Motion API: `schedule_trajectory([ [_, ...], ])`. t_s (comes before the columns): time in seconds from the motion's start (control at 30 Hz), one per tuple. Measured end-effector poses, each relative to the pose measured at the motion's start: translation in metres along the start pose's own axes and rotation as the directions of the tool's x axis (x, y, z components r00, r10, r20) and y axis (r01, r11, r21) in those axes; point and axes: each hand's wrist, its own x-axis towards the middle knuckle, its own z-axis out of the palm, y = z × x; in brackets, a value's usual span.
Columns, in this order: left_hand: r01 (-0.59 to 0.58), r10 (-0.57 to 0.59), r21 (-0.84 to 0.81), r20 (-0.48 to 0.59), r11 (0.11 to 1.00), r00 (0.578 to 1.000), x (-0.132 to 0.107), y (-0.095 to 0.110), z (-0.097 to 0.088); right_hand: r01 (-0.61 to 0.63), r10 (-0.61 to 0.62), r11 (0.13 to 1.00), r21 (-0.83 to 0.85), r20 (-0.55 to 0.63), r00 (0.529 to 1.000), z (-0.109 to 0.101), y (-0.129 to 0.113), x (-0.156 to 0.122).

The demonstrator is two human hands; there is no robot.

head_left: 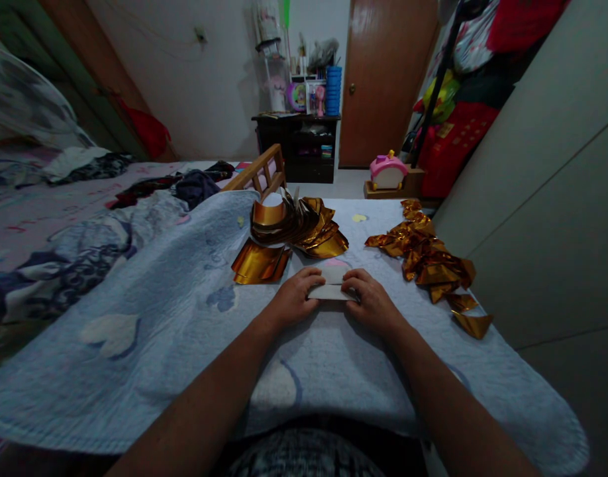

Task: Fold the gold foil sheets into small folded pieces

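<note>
My left hand (295, 296) and my right hand (370, 297) rest side by side on a pale blue blanket (150, 311), fingers curled and pressed down on a small white-backed paper sheet (332, 291) between them. Each hand pinches one end of the sheet. Just beyond my hands lies a stack of flat gold foil sheets (259, 262) and a curled heap of gold sheets (299, 226). To the right, a row of folded gold foil pieces (426, 255) stretches along the blanket toward its right edge.
A grey wardrobe wall (547, 218) stands close on the right. A bed with rumpled clothes (85, 199) fills the left. A wooden chair back (258, 171), a dark cabinet (299, 149), a pink toy (387, 171) and a brown door (383, 79) lie beyond.
</note>
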Motion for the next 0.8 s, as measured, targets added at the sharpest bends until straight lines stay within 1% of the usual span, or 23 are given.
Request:
schedule_trajectory([
  [0.07, 0.006, -0.007, -0.034, -0.019, 0.999, 1.0, 0.001, 0.003, -0.002, -0.002, 0.002, 1.0, 0.017, -0.023, 1.0, -0.003, 0.0, 0.0],
  [0.13, 0.029, -0.033, -0.101, -0.038, 0.994, 0.999, 0.002, 0.006, -0.004, 0.0, 0.002, 0.999, 0.038, -0.058, 0.998, -0.005, 0.0, 0.001],
  [0.2, 0.078, -0.095, -0.228, -0.067, 0.971, 0.993, 0.004, 0.009, -0.004, 0.011, -0.005, 0.998, 0.064, -0.097, 0.995, -0.008, 0.0, 0.002],
  [0.23, 0.118, -0.15, -0.322, -0.074, 0.939, 0.986, 0.004, 0.01, -0.004, 0.017, -0.007, 0.997, 0.08, -0.116, 0.993, -0.009, -0.001, 0.002],
  [0.27, 0.171, -0.219, -0.431, -0.064, 0.886, 0.974, 0.005, 0.01, -0.004, 0.022, -0.008, 0.995, 0.099, -0.134, 0.991, -0.01, -0.001, 0.002],
  [0.3, 0.229, -0.297, -0.542, -0.04, 0.808, 0.954, 0.006, 0.011, -0.004, 0.026, -0.008, 0.993, 0.119, -0.152, 0.988, -0.01, -0.001, 0.002],
  [0.37, 0.328, -0.448, -0.725, 0.03, 0.605, 0.893, 0.007, 0.011, -0.005, 0.036, -0.006, 0.988, 0.152, -0.194, 0.981, -0.011, -0.002, 0.003],
  [0.4, 0.351, -0.508, -0.786, 0.055, 0.509, 0.859, 0.008, 0.011, -0.006, 0.04, -0.005, 0.986, 0.162, -0.215, 0.977, -0.011, -0.002, 0.003],
  [0.43, 0.353, -0.554, -0.831, 0.066, 0.429, 0.83, 0.008, 0.012, -0.008, 0.045, -0.005, 0.985, 0.165, -0.234, 0.972, -0.011, -0.002, 0.003],
  [0.47, 0.347, -0.579, -0.864, 0.08, 0.366, 0.812, 0.008, 0.013, -0.009, 0.05, -0.006, 0.985, 0.165, -0.251, 0.968, -0.011, -0.002, 0.004],
  [0.5, 0.349, -0.586, -0.882, 0.107, 0.317, 0.803, 0.009, 0.014, -0.01, 0.054, -0.009, 0.985, 0.163, -0.266, 0.964, -0.011, -0.003, 0.004],
  [0.53, 0.359, -0.583, -0.888, 0.135, 0.289, 0.801, 0.009, 0.015, -0.01, 0.06, -0.013, 0.985, 0.16, -0.278, 0.961, -0.01, -0.003, 0.004],
  [0.6, 0.385, -0.561, -0.882, 0.181, 0.271, 0.808, 0.009, 0.018, -0.009, 0.071, -0.022, 0.985, 0.156, -0.295, 0.955, -0.01, -0.004, 0.004],
  [0.67, 0.397, -0.537, -0.875, 0.202, 0.276, 0.819, 0.009, 0.021, -0.006, 0.083, -0.033, 0.985, 0.153, -0.303, 0.952, -0.009, -0.006, 0.004],
  [0.73, 0.375, -0.517, -0.882, 0.188, 0.286, 0.835, 0.009, 0.022, -0.003, 0.097, -0.046, 0.983, 0.157, -0.298, 0.954, -0.008, -0.008, 0.004],
  [0.8, 0.335, -0.504, -0.885, 0.139, 0.322, 0.852, 0.01, 0.021, 0.0, 0.111, -0.061, 0.98, 0.168, -0.28, 0.958, -0.007, -0.009, 0.005],
])
